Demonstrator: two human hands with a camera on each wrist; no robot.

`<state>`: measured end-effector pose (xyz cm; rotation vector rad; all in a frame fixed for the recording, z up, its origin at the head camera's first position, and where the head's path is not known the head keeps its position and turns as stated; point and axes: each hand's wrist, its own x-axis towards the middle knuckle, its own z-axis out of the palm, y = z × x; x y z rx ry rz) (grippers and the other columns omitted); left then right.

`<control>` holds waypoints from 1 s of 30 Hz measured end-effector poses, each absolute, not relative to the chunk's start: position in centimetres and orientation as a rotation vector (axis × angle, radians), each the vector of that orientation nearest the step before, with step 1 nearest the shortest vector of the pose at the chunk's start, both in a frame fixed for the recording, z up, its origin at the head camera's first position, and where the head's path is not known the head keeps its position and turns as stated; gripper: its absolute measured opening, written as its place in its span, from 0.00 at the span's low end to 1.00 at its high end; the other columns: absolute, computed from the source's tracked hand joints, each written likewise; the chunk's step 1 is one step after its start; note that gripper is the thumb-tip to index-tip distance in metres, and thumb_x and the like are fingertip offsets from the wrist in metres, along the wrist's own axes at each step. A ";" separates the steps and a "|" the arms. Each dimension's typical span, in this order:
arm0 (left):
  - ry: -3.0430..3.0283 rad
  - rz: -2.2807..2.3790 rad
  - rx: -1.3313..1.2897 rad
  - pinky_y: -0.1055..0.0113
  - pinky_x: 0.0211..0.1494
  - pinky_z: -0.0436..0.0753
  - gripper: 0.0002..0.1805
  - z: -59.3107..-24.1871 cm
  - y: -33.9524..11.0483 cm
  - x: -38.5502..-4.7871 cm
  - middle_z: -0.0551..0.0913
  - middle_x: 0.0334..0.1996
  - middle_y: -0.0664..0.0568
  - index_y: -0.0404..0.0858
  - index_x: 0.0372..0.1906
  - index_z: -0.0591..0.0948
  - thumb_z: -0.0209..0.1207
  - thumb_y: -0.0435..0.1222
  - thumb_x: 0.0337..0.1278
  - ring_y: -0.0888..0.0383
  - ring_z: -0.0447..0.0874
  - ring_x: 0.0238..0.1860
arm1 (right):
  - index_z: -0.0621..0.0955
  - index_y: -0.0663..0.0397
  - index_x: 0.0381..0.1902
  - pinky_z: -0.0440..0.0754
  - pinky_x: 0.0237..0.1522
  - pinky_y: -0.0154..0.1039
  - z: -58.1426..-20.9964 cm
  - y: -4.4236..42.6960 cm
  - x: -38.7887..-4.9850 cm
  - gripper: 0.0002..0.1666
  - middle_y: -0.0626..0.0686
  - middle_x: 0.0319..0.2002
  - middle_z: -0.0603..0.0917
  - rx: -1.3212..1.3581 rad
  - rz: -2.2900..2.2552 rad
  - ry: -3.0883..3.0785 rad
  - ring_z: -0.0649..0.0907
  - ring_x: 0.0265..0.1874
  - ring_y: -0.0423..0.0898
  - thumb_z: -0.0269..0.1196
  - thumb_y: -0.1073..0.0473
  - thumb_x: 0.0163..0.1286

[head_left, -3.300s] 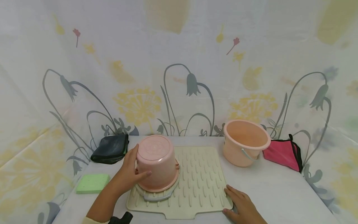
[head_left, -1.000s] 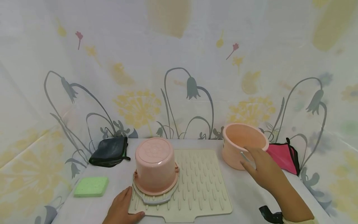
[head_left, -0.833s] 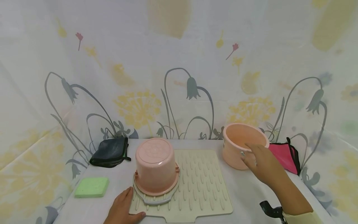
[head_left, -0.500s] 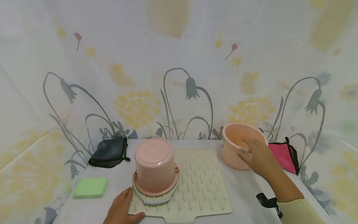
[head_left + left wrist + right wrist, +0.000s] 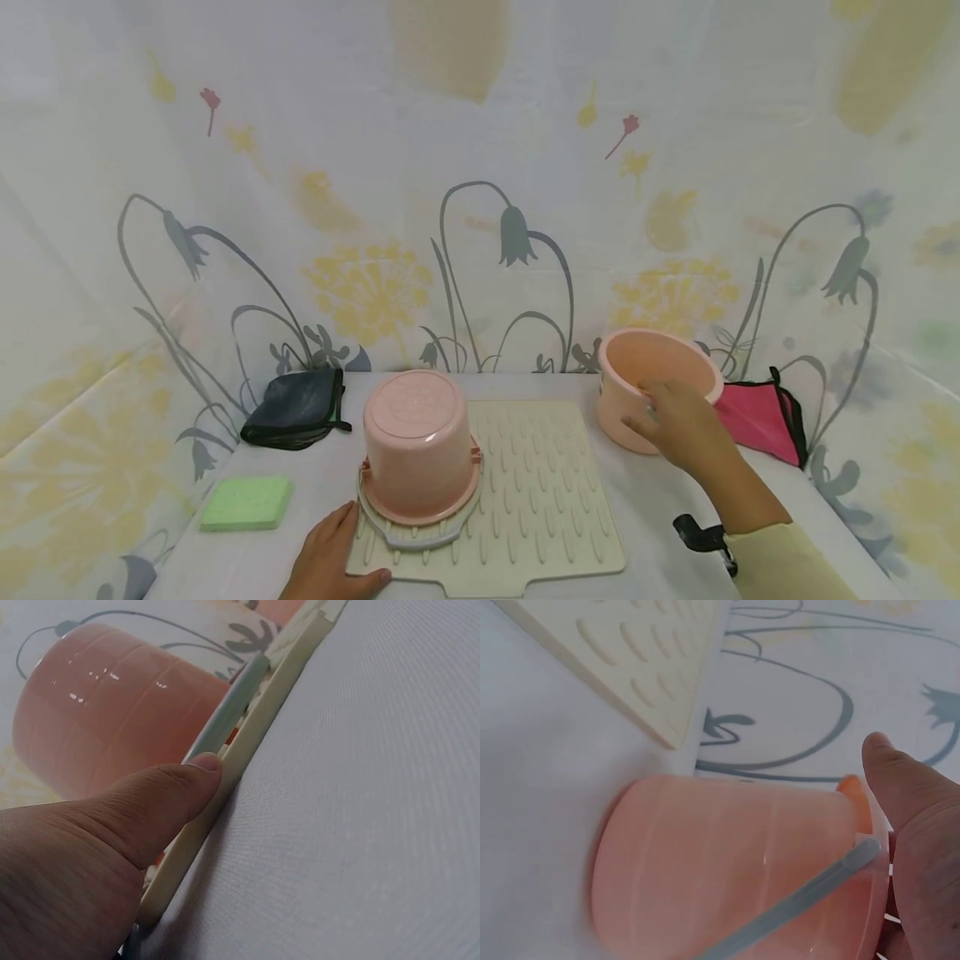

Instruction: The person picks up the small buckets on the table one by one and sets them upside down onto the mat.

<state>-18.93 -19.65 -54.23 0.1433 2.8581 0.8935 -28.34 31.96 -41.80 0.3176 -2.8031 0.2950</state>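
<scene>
My left hand point(image 5: 321, 557) rests at the near left corner of a cream ridged drying mat point(image 5: 540, 500), thumb along its front edge. Close by, a pink bucket point(image 5: 416, 458) stands upside down on that mat, its grey handle lying around the rim. My right hand point(image 5: 678, 423) reaches over the near rim of an upright peach bucket point(image 5: 618, 412). In the right wrist view its thumb is straight, apart from the bucket's rim, and the other fingers are mostly hidden behind the rim. The bucket's grey handle point(image 5: 802, 896) hangs down outside.
A green sponge point(image 5: 246, 503) lies on the left of the white cloth, with a folded dark cloth point(image 5: 294, 407) behind it. A folded pink cloth point(image 5: 761, 423) lies right of the peach bucket. A flowered sheet point(image 5: 480, 167) hangs behind everything.
My left hand has left the pink bucket for the mat's left corner. My right hand has gone from the mat's right corner to the peach bucket, then shifted slightly left at its rim.
</scene>
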 end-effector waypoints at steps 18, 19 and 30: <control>2.881 0.850 0.148 0.30 0.70 0.69 0.68 -54.5 -19.7 -19.1 0.66 0.74 0.28 0.22 0.77 0.63 0.75 0.67 0.43 0.26 0.64 0.73 | 0.73 0.52 0.22 0.63 0.21 0.40 -44.3 31.9 -29.1 0.25 0.47 0.15 0.67 0.234 0.097 -2.604 0.68 0.17 0.45 0.74 0.46 0.66; 2.882 0.850 0.149 0.30 0.70 0.69 0.68 -54.5 -19.7 -19.1 0.66 0.74 0.28 0.22 0.77 0.63 0.75 0.67 0.43 0.26 0.64 0.73 | 0.72 0.51 0.21 0.62 0.21 0.40 -44.4 31.9 -29.0 0.26 0.47 0.15 0.66 0.240 0.086 -2.581 0.67 0.16 0.45 0.74 0.46 0.65; 2.863 0.832 0.113 0.30 0.70 0.69 0.68 -54.3 -19.5 -19.1 0.66 0.75 0.29 0.23 0.77 0.63 0.75 0.67 0.43 0.26 0.63 0.73 | 0.69 0.51 0.17 0.57 0.20 0.38 -45.3 31.9 -28.3 0.32 0.47 0.13 0.62 0.289 -0.008 -2.407 0.65 0.15 0.46 0.82 0.46 0.54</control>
